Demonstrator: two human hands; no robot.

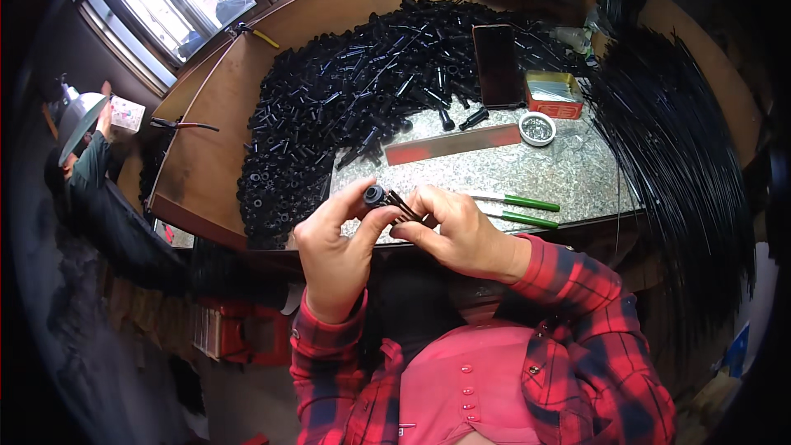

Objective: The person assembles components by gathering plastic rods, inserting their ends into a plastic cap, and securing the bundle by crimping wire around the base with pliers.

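The left hand (331, 249) holds a short black cylinder (375, 195) between thumb and index finger, so the fingers of this hand are grasping it. The cylinder is in the air on the person's side of the flat bar (453, 145), near the bar's left end. Its ringed end is turned up toward the eyes, probably so that the opening can be watched. The right hand (461, 227) comes close to it from the right; its fingers pinch some thin dark rods (404, 209), and the two hands nearly meet, which should give a steady hold for such small pieces. How the rods touch the cylinder, I cannot tell.

Two green-handled tools (532, 203) lie nearer to the person than the bar, toward its right end, with handles to the right, perhaps for easy taking by the right hand. Just beside the bar's right end stands a white dish (537, 129) with small shiny bits, which seems to keep them together. Beyond the bar, and to its left, a large heap of black parts (346, 82) covers the table (486, 173). Well to the bar's right, long black rods (676, 156) lie in a bundle.
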